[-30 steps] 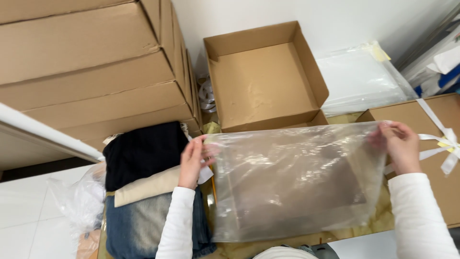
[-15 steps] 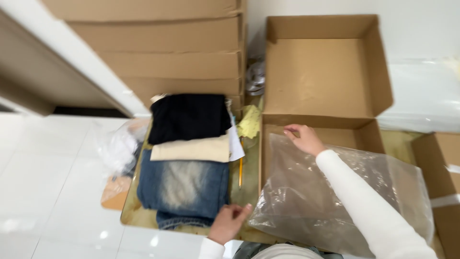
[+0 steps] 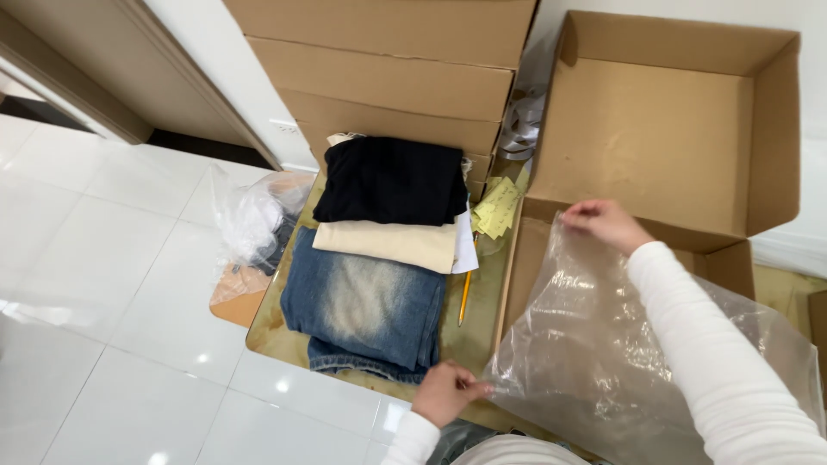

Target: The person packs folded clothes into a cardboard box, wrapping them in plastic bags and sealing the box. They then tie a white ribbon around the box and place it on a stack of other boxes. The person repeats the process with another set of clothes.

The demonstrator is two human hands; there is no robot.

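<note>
A large clear plastic bag [image 3: 620,344] lies spread flat at the right, over a cardboard flap. My left hand [image 3: 444,392] pinches its near left corner. My right hand [image 3: 603,224] grips its far top edge, close to the front wall of an open empty cardboard box [image 3: 672,129]. To the left of the bag lies a stack of folded clothes: faded blue jeans [image 3: 366,306] nearest me, a cream garment [image 3: 388,244] in the middle and a black garment [image 3: 392,181] farthest.
Stacked closed cardboard boxes [image 3: 388,69] stand behind the clothes. A yellow pencil [image 3: 465,297] and yellow paper slips [image 3: 498,207] lie between clothes and bag. A crumpled plastic bag [image 3: 254,224] sits left on the white tiled floor [image 3: 103,327].
The bag, held up stretched between both hands a second ago, now lies flat at the right. My left hand moved to its near corner; the view shifted left and closer.
</note>
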